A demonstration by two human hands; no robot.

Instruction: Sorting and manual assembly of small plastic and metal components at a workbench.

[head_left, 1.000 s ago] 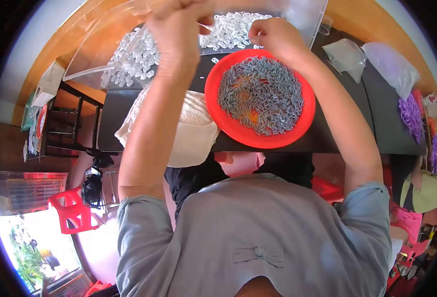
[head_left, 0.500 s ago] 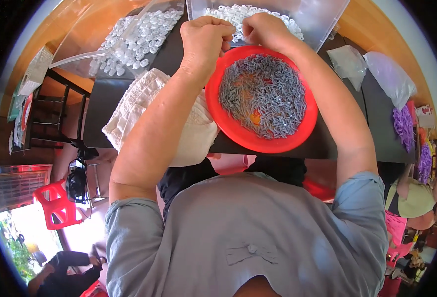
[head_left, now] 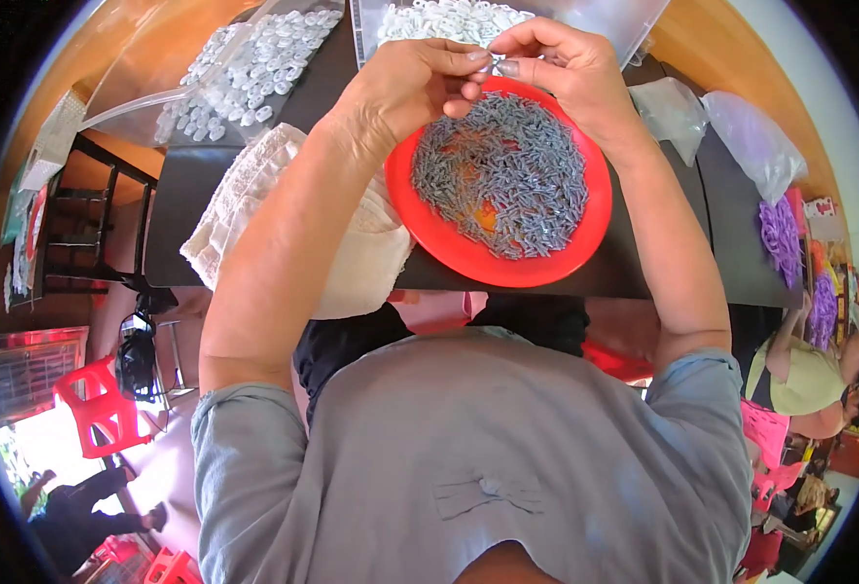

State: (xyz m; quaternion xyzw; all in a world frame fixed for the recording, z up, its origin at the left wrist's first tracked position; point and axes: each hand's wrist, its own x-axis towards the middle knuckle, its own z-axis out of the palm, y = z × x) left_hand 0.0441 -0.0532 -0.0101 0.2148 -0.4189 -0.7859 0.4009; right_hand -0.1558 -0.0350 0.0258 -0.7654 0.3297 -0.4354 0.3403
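Observation:
My left hand (head_left: 412, 86) and my right hand (head_left: 585, 86) meet fingertip to fingertip over the far rim of a red bowl (head_left: 597, 209). Both are closed in a pinch, thumb against forefinger, on something tiny and greyish that is mostly hidden between the tips. Many thin grey stick-like pieces (head_left: 536, 180) fill the bowl, with spots of its orange-red bottom showing through. Right behind my hands, small white plastic pieces (head_left: 429, 21) lie heaped in a clear plastic bin (head_left: 634, 29).
A clear bag (head_left: 138, 107) of white oval pieces lies at the far left. A cream towel (head_left: 352, 268) rests beside the bowl on the black table (head_left: 181, 214). Plastic bags (head_left: 755, 146) and purple strands (head_left: 780, 234) are at the right. A red stool (head_left: 104, 404) stands lower left; people sit at both sides.
My hands have come together from slightly apart; the right has drawn back from the white pieces and turned, its thumb and forefinger now showing. The whole view has shifted slightly.

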